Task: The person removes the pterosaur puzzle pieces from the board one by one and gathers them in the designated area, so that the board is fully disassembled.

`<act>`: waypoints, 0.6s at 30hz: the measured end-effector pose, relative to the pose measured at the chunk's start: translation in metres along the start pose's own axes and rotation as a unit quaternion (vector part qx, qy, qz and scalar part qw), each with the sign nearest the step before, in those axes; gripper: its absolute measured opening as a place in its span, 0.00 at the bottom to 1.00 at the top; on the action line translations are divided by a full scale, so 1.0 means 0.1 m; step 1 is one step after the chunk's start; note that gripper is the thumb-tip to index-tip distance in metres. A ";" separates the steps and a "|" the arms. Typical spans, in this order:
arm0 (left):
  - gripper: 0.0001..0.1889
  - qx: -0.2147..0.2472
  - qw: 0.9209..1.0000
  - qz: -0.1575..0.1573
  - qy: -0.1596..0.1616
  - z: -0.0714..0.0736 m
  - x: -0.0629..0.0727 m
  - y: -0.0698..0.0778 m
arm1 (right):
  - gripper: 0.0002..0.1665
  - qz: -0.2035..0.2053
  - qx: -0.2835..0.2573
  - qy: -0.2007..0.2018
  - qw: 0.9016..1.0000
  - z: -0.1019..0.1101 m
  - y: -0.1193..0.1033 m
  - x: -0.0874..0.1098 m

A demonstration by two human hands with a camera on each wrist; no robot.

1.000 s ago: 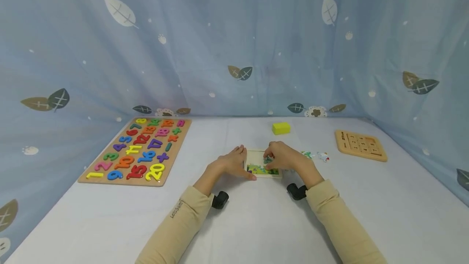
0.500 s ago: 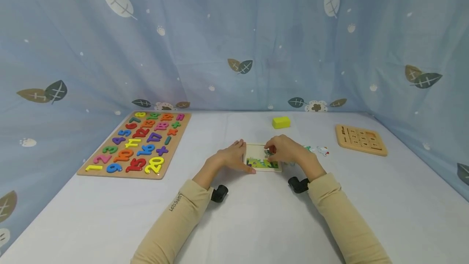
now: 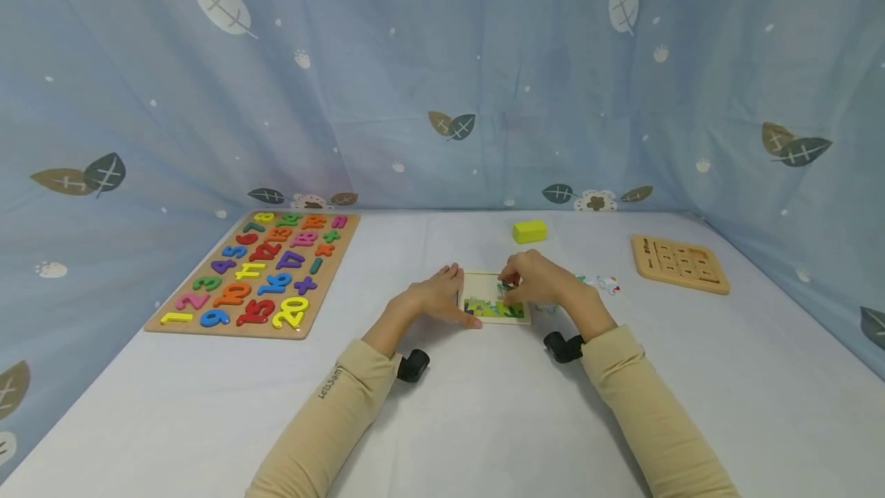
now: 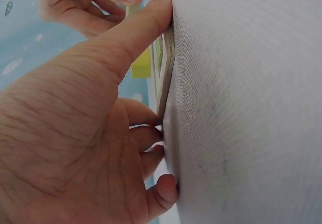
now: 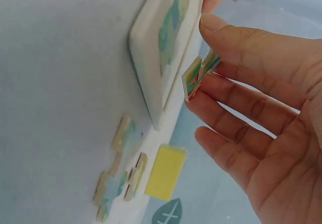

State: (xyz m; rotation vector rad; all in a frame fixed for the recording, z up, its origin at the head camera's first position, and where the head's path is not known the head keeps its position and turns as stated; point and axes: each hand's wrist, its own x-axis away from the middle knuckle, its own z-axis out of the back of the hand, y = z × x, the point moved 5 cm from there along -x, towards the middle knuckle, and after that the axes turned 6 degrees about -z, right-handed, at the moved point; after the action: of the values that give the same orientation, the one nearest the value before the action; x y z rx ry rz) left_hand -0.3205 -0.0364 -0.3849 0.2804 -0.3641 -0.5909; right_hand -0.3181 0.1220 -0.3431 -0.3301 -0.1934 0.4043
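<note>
Near the table's middle lies a small wooden jigsaw tray point(image 3: 482, 280), with green and yellow pieces fitted along its near side. My left hand point(image 3: 437, 298) rests at the tray's left side, fingers spread along that edge and thumb at the near left corner. In the left wrist view the thumb point(image 4: 136, 30) lies along the tray edge point(image 4: 167, 78). My right hand point(image 3: 542, 283) pinches a jigsaw piece point(image 5: 191, 78) between thumb and fingers, tilted and held above the tray's right part. The fingers partly hide this piece in the head view.
Loose jigsaw pieces point(image 3: 608, 284) lie right of the tray, partly behind the right hand. A yellow block point(image 3: 529, 231) stands farther back. A colourful number board point(image 3: 228, 310) lies at left, a wooden number tile board point(image 3: 681, 264) at right. A blue curtain point(image 3: 387, 83) hangs behind.
The head view has shifted slightly. My right hand keeps its pinch on the jigsaw piece over the tray, having turned and moved only a little. The left hand stays at the tray's edge.
</note>
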 end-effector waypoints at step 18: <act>0.56 0.004 1.000 -0.007 0.000 0.01 0.01 0.02 | 0.20 0.020 -0.012 0.025 0.999 0.21 0.12 0.14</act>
State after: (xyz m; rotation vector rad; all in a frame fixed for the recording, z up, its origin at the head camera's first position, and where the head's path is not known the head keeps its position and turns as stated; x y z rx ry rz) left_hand -0.3191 -0.0356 -0.3832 0.2914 -0.3653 -0.6033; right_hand -0.3150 0.1435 -0.3261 -0.3685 -0.1432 0.4331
